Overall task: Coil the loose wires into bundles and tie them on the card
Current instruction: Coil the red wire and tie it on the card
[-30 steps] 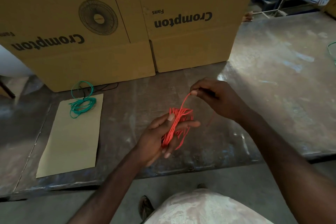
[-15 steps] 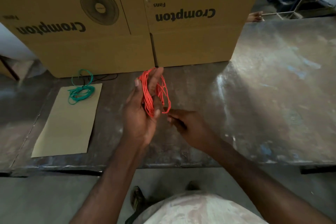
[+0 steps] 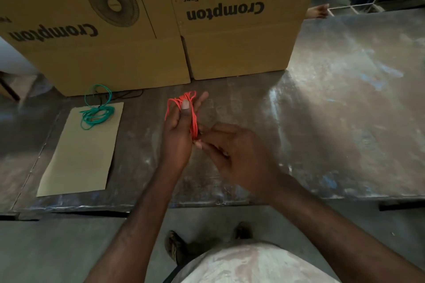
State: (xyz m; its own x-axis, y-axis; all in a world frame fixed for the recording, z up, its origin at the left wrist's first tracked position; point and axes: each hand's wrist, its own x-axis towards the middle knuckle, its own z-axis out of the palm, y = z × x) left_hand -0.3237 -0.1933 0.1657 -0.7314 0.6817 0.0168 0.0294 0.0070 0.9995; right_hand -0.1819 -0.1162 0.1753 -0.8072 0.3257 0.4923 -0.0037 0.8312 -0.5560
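Shoes (image 3: 177,248) of mine show on the floor below the counter's (image 3: 345,122) near edge, under my pale shirt. Above the counter's front part my right hand (image 3: 239,156) reaches in from the right with curled fingers (image 3: 202,143), their tips touching the lower end of the red wire coil (image 3: 194,125); whether they pinch a strand there I cannot tell. My left hand (image 3: 178,135) stands upright just beside it and holds the coil: the thumb presses the strands against the fingers, and the red loops stick out past the fingertips at the top and run down the hand's right side.

To the left, flat on the counter, lies the tan card (image 3: 82,151). On its far end rests the green wire bundle (image 3: 96,116), coiled, with one loose loop rising past the card's far edge. A thin black wire (image 3: 128,94) runs along the counter just behind it.

Farthest back stand two cardboard boxes, the left box (image 3: 92,30) printed with a fan drawing and the right box (image 3: 241,18) touching its side, both marked Crompton upside down. Behind the right box's corner, another person's hand (image 3: 318,10) shows at the counter's far edge.
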